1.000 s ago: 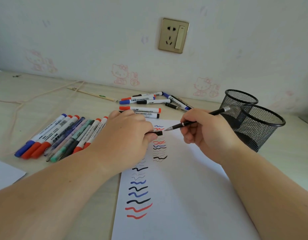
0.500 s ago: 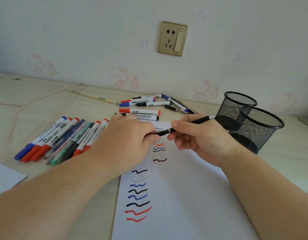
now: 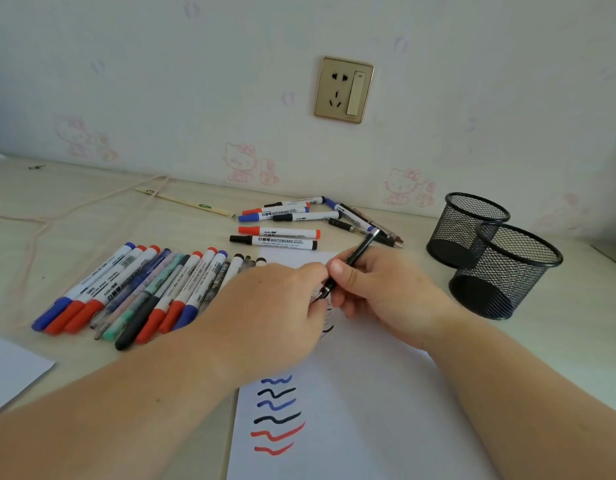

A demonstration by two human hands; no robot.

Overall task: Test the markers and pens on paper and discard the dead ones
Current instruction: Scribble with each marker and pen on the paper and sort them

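Observation:
My right hand (image 3: 379, 296) grips a slim black pen (image 3: 358, 252) over the white test paper (image 3: 368, 410), its back end tilted up and away. My left hand (image 3: 271, 313) lies on the paper with its fingertips curled against the pen's front end; the cap they hold is hidden under them. Wavy blue, black and red test strokes (image 3: 277, 410) run down the paper's left side. A row of several markers and pens (image 3: 143, 289) lies left of the paper. Several more markers (image 3: 282, 233) lie behind it.
Two black mesh pen cups (image 3: 469, 230) (image 3: 507, 271) stand at the right, one touching the other. Another white sheet (image 3: 12, 368) pokes in at the left edge. A wooden stick (image 3: 185, 201) and a pale cord (image 3: 32, 220) lie near the wall.
The pen and the cap in my left hand have come together. My right hand tipped the pen more upright and moved it down toward my left fingers. The view shifted slightly.

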